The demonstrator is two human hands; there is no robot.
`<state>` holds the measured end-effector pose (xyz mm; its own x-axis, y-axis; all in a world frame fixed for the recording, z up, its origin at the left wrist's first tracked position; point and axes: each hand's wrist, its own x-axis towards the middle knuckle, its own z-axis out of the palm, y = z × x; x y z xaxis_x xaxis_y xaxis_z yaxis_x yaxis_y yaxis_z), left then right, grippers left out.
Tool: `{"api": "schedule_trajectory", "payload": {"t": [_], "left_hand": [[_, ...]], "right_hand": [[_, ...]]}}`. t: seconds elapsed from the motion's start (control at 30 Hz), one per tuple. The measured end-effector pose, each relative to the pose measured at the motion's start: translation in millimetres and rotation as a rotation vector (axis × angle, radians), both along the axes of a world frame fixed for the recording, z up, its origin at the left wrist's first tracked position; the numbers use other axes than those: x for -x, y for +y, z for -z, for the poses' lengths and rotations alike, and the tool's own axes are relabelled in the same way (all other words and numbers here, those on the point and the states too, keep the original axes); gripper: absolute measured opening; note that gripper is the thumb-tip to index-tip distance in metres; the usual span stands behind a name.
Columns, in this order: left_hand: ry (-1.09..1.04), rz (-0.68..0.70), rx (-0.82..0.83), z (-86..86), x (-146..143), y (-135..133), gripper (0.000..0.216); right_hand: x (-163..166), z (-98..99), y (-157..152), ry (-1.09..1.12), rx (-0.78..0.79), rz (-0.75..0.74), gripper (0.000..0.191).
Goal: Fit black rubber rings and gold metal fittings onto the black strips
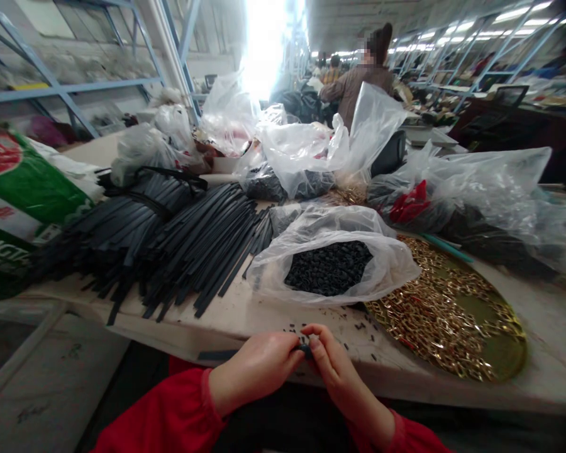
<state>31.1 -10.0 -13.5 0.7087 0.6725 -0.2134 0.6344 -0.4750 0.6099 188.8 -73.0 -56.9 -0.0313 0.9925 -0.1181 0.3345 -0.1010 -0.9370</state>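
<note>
One dark strip (217,355) | left hand (259,362): pinching it | right hand (334,365): half-curled at its end (grip unclear)

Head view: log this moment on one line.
left hand: holding dark strip; right hand: at its right end; beyond: open bag, black pieces inside

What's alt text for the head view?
Left hand and right hand hold a dark strip at a table; beyond lie piled strips, an open bag of black pieces, and a tray of golden pieces.

1 held strip (218,355), 1 tray (505,360)
</note>
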Motion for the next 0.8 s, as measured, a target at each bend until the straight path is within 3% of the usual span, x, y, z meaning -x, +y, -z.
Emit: {"api": "schedule_trajectory", "payload": {"t": [0.13, 0.2, 0.3, 0.43, 0.6, 0.7, 0.8], "left_hand": [[0.182, -0.145, -0.255, 15.2, 4, 31, 0.019], [0.208, -0.199, -0.318, 19.3, 12, 44, 0.015], [0.251, -0.295, -0.400, 18.5, 26, 60, 0.019], [0.318, -0.468, -0.452, 12.9, 43, 96, 0.031], [0.389, -0.614, -0.355, 18.1, 42, 143, 0.021], [0.367, -0.666, -0.300, 18.9, 38, 153, 0.027], [0.270, -0.694, -0.302, 6.2, 42, 148, 0.019]], "right_hand": [[-27, 18.0, 21, -0.536, -0.090, 0.194, 0.033], [-41, 27.6, 27, -0.784, -0.078, 0.221, 0.033], [-53, 40.3, 29, -0.967, -0.132, 0.231, 0.037], [-55, 52.3, 27, -0.971, -0.234, 0.281, 0.046], [-57, 57.7, 25, -0.860, -0.302, 0.347, 0.046], [-58, 57.4, 25, -0.800, -0.311, 0.356, 0.041], [-61, 56.6, 23, -0.706, -0.299, 0.392, 0.037]]}}
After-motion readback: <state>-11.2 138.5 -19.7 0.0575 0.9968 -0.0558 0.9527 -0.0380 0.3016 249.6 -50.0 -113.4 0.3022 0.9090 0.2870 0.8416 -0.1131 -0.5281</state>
